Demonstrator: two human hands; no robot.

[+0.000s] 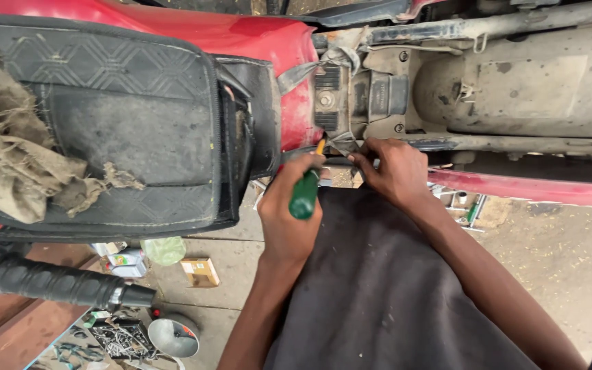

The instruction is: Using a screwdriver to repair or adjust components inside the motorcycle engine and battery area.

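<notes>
Here the screwdriver (305,194) tip hides behind left hand (289,212).

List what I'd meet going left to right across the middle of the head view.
Burlap rag → black padded tank cover → left hand gripping a green-handled screwdriver → right hand at the frame → dusty grey fender.
</notes>
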